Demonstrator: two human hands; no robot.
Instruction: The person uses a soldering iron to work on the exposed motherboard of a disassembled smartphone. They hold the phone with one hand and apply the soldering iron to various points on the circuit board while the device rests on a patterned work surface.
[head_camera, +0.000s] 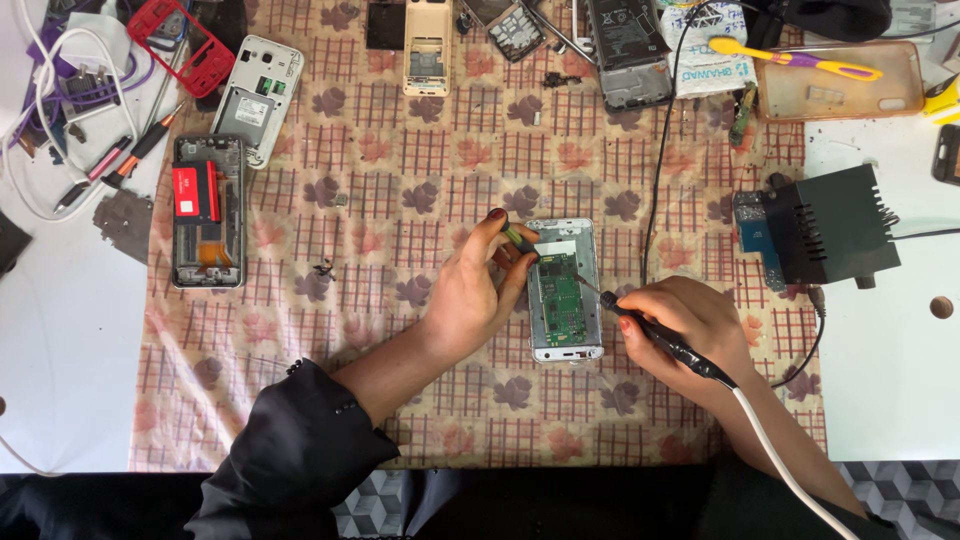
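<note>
At the middle of the counter (60, 400), on a checked floral cloth (400, 170), an opened white phone (565, 290) lies face down with its green circuit board (561, 297) bared. Your left hand (470, 295) curls at the phone's left edge, thumb and fingers pinched shut on a small dark tool with a green tip (520, 238) that rests at the phone's upper left corner. Your right hand (690, 320), just beside the phone's right edge, is closed around a black soldering iron (665, 340); its thin tip reaches onto the board, and its white cord (790, 465) trails toward the near edge of the counter.

To the right, at the cloth's right edge, a black power unit (830, 225) stands. Toward the far right corner lie a clear orange phone case (840, 85) and a yellow and purple toothbrush (795, 58). Along the far edge lie a gold phone frame (427, 45) and a dark phone body with its battery showing (627, 50). On the left side of the cloth rest a stripped phone with a red battery (207, 210) and a white phone back (258, 98), with a red phone frame (180, 40) and a tangle of white cables (50, 90) near the far left corner.
</note>
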